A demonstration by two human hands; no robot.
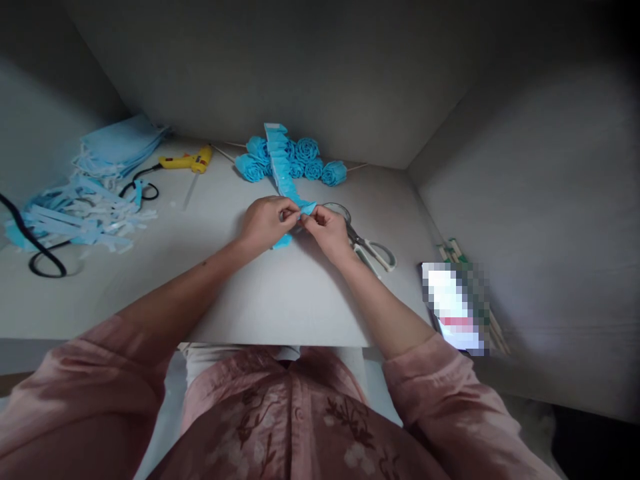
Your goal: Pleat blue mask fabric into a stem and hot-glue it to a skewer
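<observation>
A long blue pleated strip (pixel 281 163) runs from the back of the table down to my fingers. My left hand (pixel 270 221) pinches its near end, with thumb and forefinger pressed together. Close beside it, my right hand (pixel 327 230) grips the same end, fingertips nearly touching the left ones. A small blue piece (pixel 283 242) shows under my left hand. Behind the strip lie several blue handmade flowers (pixel 307 149), some on thin sticks. Scissors (pixel 370 250) with white handles rest just right of my right hand, their blades partly hidden by it.
A yellow glue gun (pixel 187 161) with a black cord lies back left. Near it are a stack of blue face masks (pixel 120 145) and a heap of cut scraps (pixel 83 213). A lit phone (pixel 453 303) and thin sticks (pixel 497 330) are at the right. Walls border the table.
</observation>
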